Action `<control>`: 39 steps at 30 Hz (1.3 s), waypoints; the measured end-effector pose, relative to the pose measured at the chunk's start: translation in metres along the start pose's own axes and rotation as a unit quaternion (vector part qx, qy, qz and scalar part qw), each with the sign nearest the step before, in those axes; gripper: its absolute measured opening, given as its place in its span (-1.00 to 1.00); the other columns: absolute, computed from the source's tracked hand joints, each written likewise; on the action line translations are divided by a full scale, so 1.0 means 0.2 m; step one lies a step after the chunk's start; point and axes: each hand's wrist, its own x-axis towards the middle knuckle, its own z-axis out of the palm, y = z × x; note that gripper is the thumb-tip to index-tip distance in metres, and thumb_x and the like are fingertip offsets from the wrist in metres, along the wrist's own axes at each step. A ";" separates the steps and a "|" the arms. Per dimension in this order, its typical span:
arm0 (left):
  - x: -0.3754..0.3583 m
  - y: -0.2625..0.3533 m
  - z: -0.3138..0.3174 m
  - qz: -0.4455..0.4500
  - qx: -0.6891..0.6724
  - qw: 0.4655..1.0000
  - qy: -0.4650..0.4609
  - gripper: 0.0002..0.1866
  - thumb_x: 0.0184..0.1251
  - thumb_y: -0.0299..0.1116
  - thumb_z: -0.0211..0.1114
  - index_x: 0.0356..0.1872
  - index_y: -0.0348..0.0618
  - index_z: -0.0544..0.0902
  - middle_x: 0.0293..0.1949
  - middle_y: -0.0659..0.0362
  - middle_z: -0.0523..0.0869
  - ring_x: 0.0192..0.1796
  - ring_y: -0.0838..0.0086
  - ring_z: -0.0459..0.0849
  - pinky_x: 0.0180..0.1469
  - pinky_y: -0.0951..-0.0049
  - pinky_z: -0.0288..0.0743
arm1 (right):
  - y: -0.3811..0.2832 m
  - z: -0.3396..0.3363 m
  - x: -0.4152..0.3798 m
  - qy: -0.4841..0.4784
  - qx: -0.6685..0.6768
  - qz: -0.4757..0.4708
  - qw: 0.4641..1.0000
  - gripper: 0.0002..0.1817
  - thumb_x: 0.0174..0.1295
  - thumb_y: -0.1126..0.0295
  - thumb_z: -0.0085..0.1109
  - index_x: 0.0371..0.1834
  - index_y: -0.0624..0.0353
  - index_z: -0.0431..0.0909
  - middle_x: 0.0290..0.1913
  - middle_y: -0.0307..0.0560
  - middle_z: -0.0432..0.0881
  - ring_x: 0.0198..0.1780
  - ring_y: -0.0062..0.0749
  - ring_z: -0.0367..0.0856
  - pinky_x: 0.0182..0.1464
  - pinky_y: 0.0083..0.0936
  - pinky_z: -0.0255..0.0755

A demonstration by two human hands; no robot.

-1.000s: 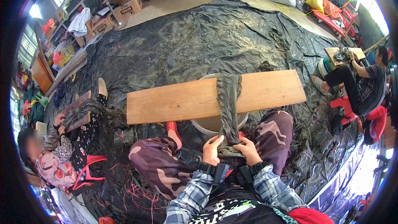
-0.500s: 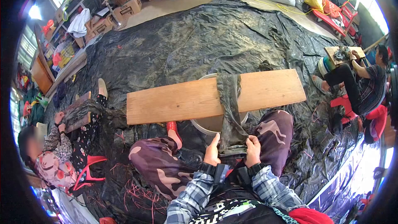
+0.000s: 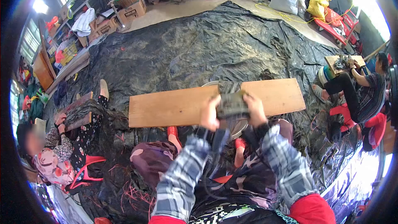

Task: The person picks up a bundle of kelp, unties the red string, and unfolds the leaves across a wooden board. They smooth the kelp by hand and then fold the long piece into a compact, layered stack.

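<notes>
A long wooden board (image 3: pixel 174 107) lies across a white bucket (image 3: pixel 240 131), whose rim shows behind and in front of it. Both my hands are raised over the board's front edge, gripping a dark greenish-brown, floppy strip (image 3: pixel 232 104) folded into a flat bundle. My left hand (image 3: pixel 210 114) is closed on the bundle's left end, and my right hand (image 3: pixel 255 110) on its right end. Part of the strip still drapes over the board behind the bundle. Motion blurs the hands and the bundle.
Black plastic sheeting (image 3: pixel 166 58) covers the floor. At left, a person (image 3: pixel 54 157) handles dark strips over a board; at right, another person (image 3: pixel 369 87) works at a board on a bucket. Pink strings (image 3: pixel 137 195) lie near my left knee. Bags (image 3: pixel 284 0) stand at the back.
Both hands have risen and moved forward from my lap to the board, carrying the strip's near end. The hanging length is now folded up between them, and my knees have shifted.
</notes>
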 end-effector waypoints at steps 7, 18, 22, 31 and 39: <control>-0.11 0.67 0.52 0.263 -0.031 0.962 -0.067 -0.85 0.37 -0.30 0.23 -0.27 -0.14 0.52 -0.34 0.19 0.65 -0.33 0.44 0.67 -0.26 0.33 0.62 | -0.75 0.27 0.26 -0.024 0.285 -0.039 0.957 -0.70 0.21 0.32 0.21 -0.06 0.23 0.51 -0.23 -0.06 0.61 -0.25 -0.25 0.61 -0.19 -0.37 0.51; 0.19 0.33 0.17 0.157 -0.012 0.982 0.102 -0.82 0.35 -0.30 0.25 -0.36 -0.17 0.51 -0.43 0.31 0.50 -0.33 0.60 0.44 -0.26 0.43 0.40 | -0.28 0.19 0.22 -0.027 -0.178 -0.077 0.981 -0.30 -0.04 0.25 0.38 0.19 0.27 0.35 -0.07 0.04 0.55 -0.05 -0.09 0.58 -0.05 -0.31 0.52; -0.07 0.46 0.34 0.257 -0.016 0.966 0.039 -0.86 0.40 -0.34 0.19 -0.29 -0.19 0.52 -0.35 0.30 0.54 -0.29 0.61 0.46 -0.23 0.50 0.40 | -0.50 0.27 0.11 0.035 0.177 0.036 0.983 -0.66 0.31 0.23 0.10 0.05 0.19 0.42 -0.09 -0.08 0.56 -0.13 -0.28 0.58 -0.15 -0.36 0.50; -0.34 -0.41 -0.32 0.136 -0.030 0.964 0.227 -0.83 0.41 -0.34 0.18 -0.24 -0.26 0.53 -0.32 0.26 0.56 -0.26 0.54 0.49 -0.16 0.45 0.40 | 0.30 0.05 -0.52 0.119 0.053 0.074 0.989 -0.78 0.38 0.43 0.01 -0.04 0.31 0.54 -0.15 -0.24 0.62 -0.18 -0.56 0.50 -0.07 -0.54 0.39; -0.44 -0.64 -0.43 0.113 -0.018 0.952 0.284 -0.84 0.42 -0.33 0.18 -0.26 -0.22 0.49 -0.33 0.24 0.56 -0.28 0.53 0.49 -0.17 0.44 0.42 | 0.50 0.00 -0.76 0.179 0.136 0.110 0.968 -0.79 0.36 0.49 -0.03 -0.04 0.29 0.54 -0.14 -0.25 0.62 -0.18 -0.56 0.51 -0.07 -0.56 0.39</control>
